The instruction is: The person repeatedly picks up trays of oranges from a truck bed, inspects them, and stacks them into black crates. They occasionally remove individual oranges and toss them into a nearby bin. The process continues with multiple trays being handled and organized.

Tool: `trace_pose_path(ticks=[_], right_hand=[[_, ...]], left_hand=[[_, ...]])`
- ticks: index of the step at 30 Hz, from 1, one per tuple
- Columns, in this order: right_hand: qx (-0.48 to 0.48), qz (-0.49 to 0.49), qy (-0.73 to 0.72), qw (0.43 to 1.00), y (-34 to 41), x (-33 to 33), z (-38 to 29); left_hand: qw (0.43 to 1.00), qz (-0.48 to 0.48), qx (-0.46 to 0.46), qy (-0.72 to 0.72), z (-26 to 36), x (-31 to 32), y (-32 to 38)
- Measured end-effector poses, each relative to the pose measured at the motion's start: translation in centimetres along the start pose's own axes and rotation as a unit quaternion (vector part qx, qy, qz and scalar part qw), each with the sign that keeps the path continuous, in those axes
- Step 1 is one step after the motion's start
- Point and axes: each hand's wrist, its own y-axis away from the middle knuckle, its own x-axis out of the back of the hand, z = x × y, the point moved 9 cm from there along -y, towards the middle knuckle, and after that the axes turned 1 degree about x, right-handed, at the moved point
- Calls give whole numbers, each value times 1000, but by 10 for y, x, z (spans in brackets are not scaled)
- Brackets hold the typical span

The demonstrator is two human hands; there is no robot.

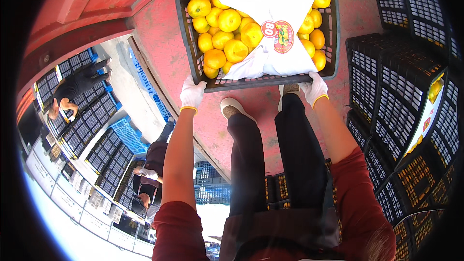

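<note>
A black plastic crate (pixel 333 43) is at the top middle of the head view, above a red metal floor. Yellow-orange citrus fruits (pixel 222 40) fill it, partly covered by a white sheet (pixel 290 3) with a printed emblem. My left hand (pixel 192 92), in a white knitted glove with a yellow cuff, grips the crate's near left corner. The near right part of the same rim is held by my right hand (pixel 316 88), gloved alike. The fingers of both hands are partly hidden by the rim. Whether the crate touches the floor, I cannot tell.
Stacked black crates (pixel 395 98) with fruit stand close on the right; more are behind my legs. A red metal wall (pixel 98 3) rises at upper left. Beyond the floor's edge (pixel 163 90), lower left, are two people (pixel 74 87), blue pallets (pixel 128 134) and crate stacks.
</note>
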Motion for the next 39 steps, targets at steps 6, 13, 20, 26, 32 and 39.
trace_pose_path(ticks=[6,13,20,26,32,39], right_hand=[[-66,42,44,996,59,-15,133],[-61,-70,348,933,111,-88,168],[294,-463,790,276,235,-259,252],[577,-335,744,-36,211,-318,353],[580,-322,748,-13,210,-333,340],[342,-279,636,633,217,-274,249]], left_hand=[[982,60,172,-49,-153,84,72],[940,134,286,-131,-223,118,166],[915,160,-86,-360,-95,95,114],[855,88,-140,-491,-87,59,65],[836,100,-227,-489,-76,65,66],[960,254,113,-41,-137,137,136]])
